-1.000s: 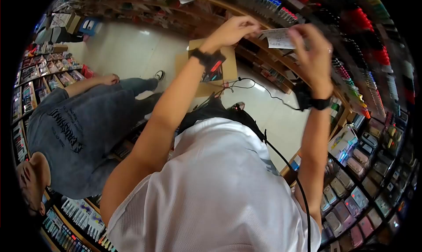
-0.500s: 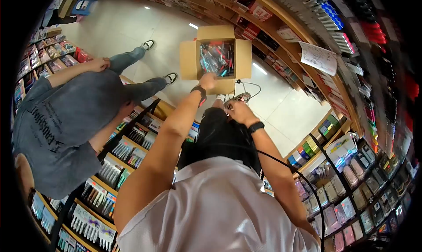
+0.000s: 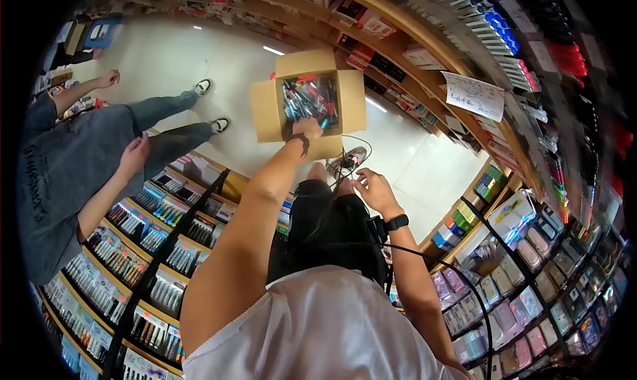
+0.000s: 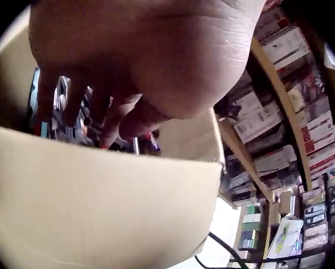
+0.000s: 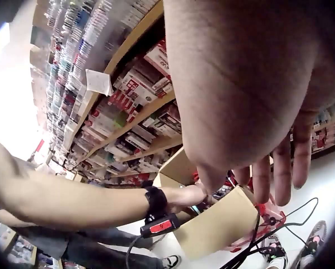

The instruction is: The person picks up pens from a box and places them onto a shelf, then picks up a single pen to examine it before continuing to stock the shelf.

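An open cardboard box (image 3: 265,115) full of loose pens (image 3: 308,98) stands on the floor. The left hand (image 3: 306,128) reaches over its near edge. In the left wrist view the left hand (image 4: 139,56) hangs fingers down among the pens (image 4: 66,120), fingers loosely bent; whether it grips one cannot be told. The right hand (image 3: 375,190) is in the air to the right of the box, near the knees, holding nothing. Its fingers hang relaxed in the right wrist view, where the hand (image 5: 257,112) is beside the box (image 5: 218,224).
A person in a grey shirt (image 3: 73,161) stands at the left beside pen racks (image 3: 119,254). Shelves with a hanging paper sheet (image 3: 472,96) run along the right. Phone cases (image 3: 511,314) fill a rack at the lower right. Black cables (image 3: 458,264) trail from the wrists.
Both hands came down from the shelf paper; the left hand went into the box, the right hand lowered near the knees and then moved slightly. The other person's arms shifted.
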Action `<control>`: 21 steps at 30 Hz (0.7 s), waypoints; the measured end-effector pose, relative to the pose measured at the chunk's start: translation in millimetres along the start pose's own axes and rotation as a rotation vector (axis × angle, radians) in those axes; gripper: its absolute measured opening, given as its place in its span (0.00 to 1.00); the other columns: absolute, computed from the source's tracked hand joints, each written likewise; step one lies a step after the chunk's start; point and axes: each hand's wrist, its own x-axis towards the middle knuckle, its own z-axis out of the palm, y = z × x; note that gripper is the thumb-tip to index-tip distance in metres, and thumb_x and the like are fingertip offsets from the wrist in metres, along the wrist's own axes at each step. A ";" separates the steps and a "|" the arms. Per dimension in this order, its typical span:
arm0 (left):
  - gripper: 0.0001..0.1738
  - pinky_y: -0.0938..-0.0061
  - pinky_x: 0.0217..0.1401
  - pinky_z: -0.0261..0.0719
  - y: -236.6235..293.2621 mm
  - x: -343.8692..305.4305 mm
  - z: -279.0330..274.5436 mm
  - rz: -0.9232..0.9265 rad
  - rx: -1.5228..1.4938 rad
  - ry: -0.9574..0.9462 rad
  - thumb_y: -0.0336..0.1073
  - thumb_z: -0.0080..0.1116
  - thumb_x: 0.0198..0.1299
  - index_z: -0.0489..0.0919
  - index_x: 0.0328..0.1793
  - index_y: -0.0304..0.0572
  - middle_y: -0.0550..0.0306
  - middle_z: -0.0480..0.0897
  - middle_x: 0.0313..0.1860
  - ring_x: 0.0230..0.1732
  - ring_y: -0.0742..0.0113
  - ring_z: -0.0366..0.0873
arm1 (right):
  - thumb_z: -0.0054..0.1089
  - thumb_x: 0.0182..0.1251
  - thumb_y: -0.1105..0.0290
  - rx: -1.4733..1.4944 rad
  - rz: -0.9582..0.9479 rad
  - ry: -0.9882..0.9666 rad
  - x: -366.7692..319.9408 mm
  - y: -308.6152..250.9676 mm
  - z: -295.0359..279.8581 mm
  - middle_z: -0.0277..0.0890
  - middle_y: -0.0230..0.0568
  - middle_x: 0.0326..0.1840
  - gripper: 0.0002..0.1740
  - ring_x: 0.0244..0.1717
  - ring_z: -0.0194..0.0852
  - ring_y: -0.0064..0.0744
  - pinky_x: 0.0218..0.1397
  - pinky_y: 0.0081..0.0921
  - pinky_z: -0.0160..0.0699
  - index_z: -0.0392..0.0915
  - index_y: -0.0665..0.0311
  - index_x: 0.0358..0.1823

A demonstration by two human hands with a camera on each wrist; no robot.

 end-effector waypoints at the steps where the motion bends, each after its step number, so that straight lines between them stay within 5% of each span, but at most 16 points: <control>1: 0.22 0.51 0.68 0.72 3.7 -9.1 -15.2 -0.020 0.002 0.014 0.44 0.54 0.58 0.87 0.54 0.44 0.40 0.84 0.57 0.65 0.44 0.77 | 0.62 0.67 0.58 0.007 -0.006 0.010 0.0 1.4 -0.3 0.84 0.58 0.39 0.21 0.44 0.82 0.60 0.51 0.46 0.80 0.80 0.68 0.51; 3: 0.20 0.50 0.63 0.76 -8.6 -23.3 -25.3 0.084 -0.035 0.123 0.42 0.54 0.57 0.88 0.48 0.42 0.37 0.85 0.53 0.57 0.40 0.82 | 0.63 0.66 0.57 0.005 -0.038 0.028 -1.9 1.3 -1.0 0.84 0.58 0.40 0.22 0.44 0.83 0.59 0.50 0.46 0.80 0.80 0.69 0.51; 5: 0.18 0.55 0.64 0.77 -22.8 -30.3 -33.0 0.147 -0.015 0.158 0.42 0.51 0.60 0.90 0.45 0.47 0.44 0.86 0.52 0.55 0.44 0.82 | 0.63 0.66 0.57 0.009 -0.058 0.047 -1.7 -6.8 -4.8 0.85 0.57 0.40 0.22 0.44 0.84 0.57 0.50 0.45 0.81 0.80 0.69 0.50; 7: 0.19 0.59 0.57 0.80 -20.1 -64.5 -64.0 0.124 -0.201 0.150 0.40 0.50 0.64 0.88 0.52 0.47 0.43 0.87 0.49 0.51 0.46 0.84 | 0.63 0.66 0.58 0.022 -0.096 0.054 -3.8 -17.0 -11.3 0.85 0.56 0.40 0.21 0.44 0.84 0.55 0.50 0.44 0.81 0.81 0.69 0.49; 9: 0.18 0.64 0.55 0.79 -22.7 -95.6 -84.6 0.384 -0.487 0.196 0.35 0.50 0.67 0.87 0.56 0.44 0.45 0.87 0.56 0.52 0.55 0.85 | 0.63 0.67 0.58 0.056 -0.125 0.072 0.1 -21.5 -17.0 0.85 0.54 0.40 0.20 0.44 0.85 0.54 0.50 0.43 0.82 0.81 0.69 0.48; 13: 0.20 0.72 0.60 0.75 28.2 -185.1 -142.5 0.534 -0.848 0.004 0.31 0.49 0.70 0.83 0.64 0.40 0.50 0.78 0.70 0.63 0.66 0.77 | 0.58 0.74 0.59 0.196 -0.164 0.170 -6.5 -60.6 -46.3 0.85 0.53 0.47 0.21 0.48 0.85 0.47 0.53 0.36 0.81 0.78 0.71 0.55; 15: 0.18 0.71 0.65 0.73 65.3 -233.5 -166.4 0.706 -1.026 -0.125 0.31 0.51 0.70 0.84 0.62 0.38 0.46 0.76 0.71 0.68 0.62 0.75 | 0.51 0.79 0.62 0.777 -0.344 0.313 -10.7 -79.4 -58.1 0.84 0.50 0.52 0.21 0.52 0.84 0.40 0.59 0.33 0.79 0.73 0.73 0.61; 18: 0.18 0.75 0.53 0.80 111.9 -280.5 -174.5 0.840 -1.056 -0.267 0.29 0.53 0.69 0.83 0.63 0.38 0.51 0.78 0.67 0.58 0.68 0.80 | 0.46 0.82 0.65 0.931 -0.554 0.434 -41.8 -112.7 -104.2 0.84 0.47 0.54 0.19 0.55 0.82 0.35 0.62 0.31 0.77 0.70 0.74 0.62; 19: 0.20 0.79 0.42 0.81 126.9 -292.0 -175.3 0.927 -0.917 -0.200 0.30 0.55 0.68 0.82 0.65 0.40 0.54 0.80 0.65 0.45 0.74 0.82 | 0.46 0.82 0.65 0.930 -0.564 0.464 -52.8 -115.9 -117.5 0.84 0.47 0.54 0.19 0.55 0.82 0.35 0.62 0.31 0.77 0.70 0.74 0.62; 21: 0.21 0.81 0.36 0.79 149.7 -310.8 -173.6 0.907 -0.916 -0.368 0.31 0.55 0.68 0.81 0.67 0.43 0.58 0.80 0.63 0.35 0.79 0.79 | 0.46 0.82 0.65 0.995 -0.612 0.426 -75.8 -118.2 -139.1 0.83 0.50 0.53 0.17 0.54 0.83 0.34 0.62 0.31 0.78 0.72 0.72 0.59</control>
